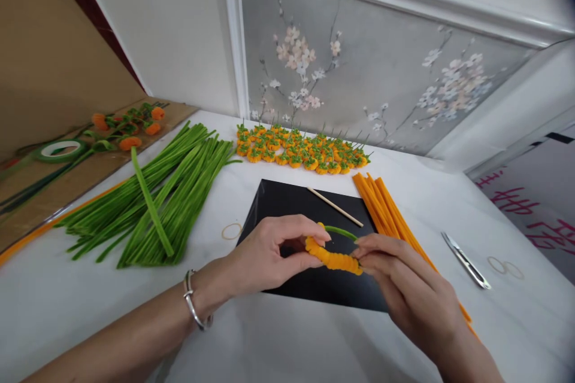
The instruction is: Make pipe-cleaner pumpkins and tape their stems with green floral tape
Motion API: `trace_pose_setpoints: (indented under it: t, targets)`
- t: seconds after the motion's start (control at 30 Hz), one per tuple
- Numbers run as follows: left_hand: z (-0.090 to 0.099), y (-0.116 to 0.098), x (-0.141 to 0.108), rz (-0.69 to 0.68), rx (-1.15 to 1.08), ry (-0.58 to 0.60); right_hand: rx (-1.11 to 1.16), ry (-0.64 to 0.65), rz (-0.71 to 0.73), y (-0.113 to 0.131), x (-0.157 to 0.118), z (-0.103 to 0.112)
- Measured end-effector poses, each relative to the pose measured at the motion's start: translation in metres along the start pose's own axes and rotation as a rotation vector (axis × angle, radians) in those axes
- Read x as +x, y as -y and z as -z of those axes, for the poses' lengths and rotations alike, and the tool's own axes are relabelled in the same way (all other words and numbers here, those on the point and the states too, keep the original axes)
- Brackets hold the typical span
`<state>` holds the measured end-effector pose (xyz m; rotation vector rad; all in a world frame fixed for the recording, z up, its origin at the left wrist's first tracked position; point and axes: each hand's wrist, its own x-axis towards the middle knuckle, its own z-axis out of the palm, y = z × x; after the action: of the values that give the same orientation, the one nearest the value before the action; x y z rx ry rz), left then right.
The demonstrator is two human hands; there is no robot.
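Observation:
My left hand [269, 254] pinches one end of a ridged, coiled orange pipe cleaner [339, 261] between thumb and fingers. At the coil's other end, the fingertips of my right hand [411, 284] are closed on it and on a green pipe cleaner [340, 231]. The green piece arches above the coil from one hand to the other; where it joins the coil is hidden by my fingers. Both hands are over a black board [287, 206]. Just beyond them on the board lies a thin wooden stick [336, 207].
Green pipe cleaners [179, 203] are heaped at left, straight orange ones [386, 209] at right. Small orange pumpkins with green tops [309, 158] stand in rows by the wall. Snips [465, 260] and rubber bands [496, 264] lie far right. A tape roll [61, 151] rests on cardboard.

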<state>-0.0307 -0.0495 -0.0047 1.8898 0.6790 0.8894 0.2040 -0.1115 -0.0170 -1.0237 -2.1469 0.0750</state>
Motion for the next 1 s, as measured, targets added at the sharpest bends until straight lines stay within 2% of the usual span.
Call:
trace_pose_setpoints:
  t: [0.2,0.43,0.6,0.7,0.9,1.0]
  targets:
    - [-0.004,-0.004,-0.003,-0.009,0.067,-0.005,-0.018,-0.044,-0.016,0.003,0.0,-0.007]
    - [-0.009,-0.003,-0.004,0.033,0.01,-0.001,-0.028,-0.054,0.006,0.006,0.003,-0.011]
    - [-0.011,0.001,-0.007,0.086,-0.109,-0.002,0.001,-0.115,-0.087,0.007,0.007,-0.008]
    - [-0.011,0.0,-0.008,0.072,-0.156,0.011,0.004,-0.128,-0.139,0.007,0.008,-0.004]
    - [-0.009,-0.005,-0.008,0.003,0.013,-0.024,-0.055,-0.129,-0.052,0.007,0.006,-0.006]
    - [-0.01,-0.007,-0.007,-0.03,0.026,-0.033,-0.093,-0.115,-0.006,0.007,0.005,-0.008]
